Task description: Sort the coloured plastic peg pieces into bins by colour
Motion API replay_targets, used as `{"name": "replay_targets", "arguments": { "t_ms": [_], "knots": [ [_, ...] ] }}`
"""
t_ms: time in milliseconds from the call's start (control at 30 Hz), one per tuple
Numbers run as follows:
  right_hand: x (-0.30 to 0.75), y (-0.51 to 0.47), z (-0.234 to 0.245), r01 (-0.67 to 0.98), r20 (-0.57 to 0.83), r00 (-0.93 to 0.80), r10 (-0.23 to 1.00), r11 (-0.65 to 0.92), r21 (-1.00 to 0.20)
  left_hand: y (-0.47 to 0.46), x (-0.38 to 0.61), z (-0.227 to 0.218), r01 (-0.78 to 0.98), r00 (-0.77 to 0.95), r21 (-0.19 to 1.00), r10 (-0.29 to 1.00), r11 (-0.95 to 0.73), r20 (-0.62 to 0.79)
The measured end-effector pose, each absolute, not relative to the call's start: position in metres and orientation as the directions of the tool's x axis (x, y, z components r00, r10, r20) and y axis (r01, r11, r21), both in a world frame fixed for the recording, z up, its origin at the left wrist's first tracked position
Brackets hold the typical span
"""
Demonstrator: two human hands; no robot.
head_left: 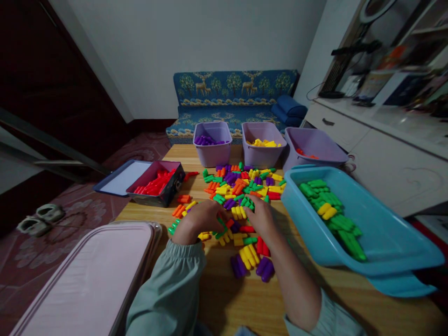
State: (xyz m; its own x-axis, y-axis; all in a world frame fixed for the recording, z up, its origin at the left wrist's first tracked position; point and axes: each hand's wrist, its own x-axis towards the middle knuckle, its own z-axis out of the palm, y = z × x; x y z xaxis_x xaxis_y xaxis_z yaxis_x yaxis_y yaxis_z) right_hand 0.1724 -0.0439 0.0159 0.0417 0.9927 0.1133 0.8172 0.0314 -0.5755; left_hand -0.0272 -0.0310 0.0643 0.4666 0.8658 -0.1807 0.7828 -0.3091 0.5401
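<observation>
Tally at 1 worktop (240, 305): 2 hands, the left hand (206, 217) and the right hand (261, 215); 3 lavender bins (213, 155), 1 turquoise tub (304, 219), 1 open hinged box (150, 200), 1 pale pink lid (94, 275). Loose pieces (249, 256) number in the dozens across 5 colours, too crowded for an exact count; among the tub's green ones, 2 yellow pieces (329, 213). Farther out: 1 sofa (224, 116), 2 blue rolls (292, 106), 2 shoes (51, 213).

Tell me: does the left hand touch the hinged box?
Apart: the head view shows tabletop and orange pieces between the left hand and the hinged box.
</observation>
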Motion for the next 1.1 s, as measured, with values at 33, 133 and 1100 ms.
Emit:
{"name": "replay_targets", "arguments": {
  "t_ms": [33,133,1100],
  "knots": [
    [0.173,-0.043,0.014,0.796,0.113,0.048,0.992,0.031,-0.605,-0.031,-0.026,0.064,0.781,0.466,0.541,0.867,-0.311,-0.175],
    [0.173,-0.041,0.01,0.683,0.138,0.106,0.985,0.029,-0.73,-0.03,-0.024,0.064,0.775,0.464,0.546,0.873,-0.317,-0.152],
    [0.14,-0.06,0.046,-0.473,-0.097,-0.043,0.994,-0.105,-0.875,-0.014,0.005,0.066,-0.068,0.097,0.998,0.995,-0.011,0.017]
  ]
}}
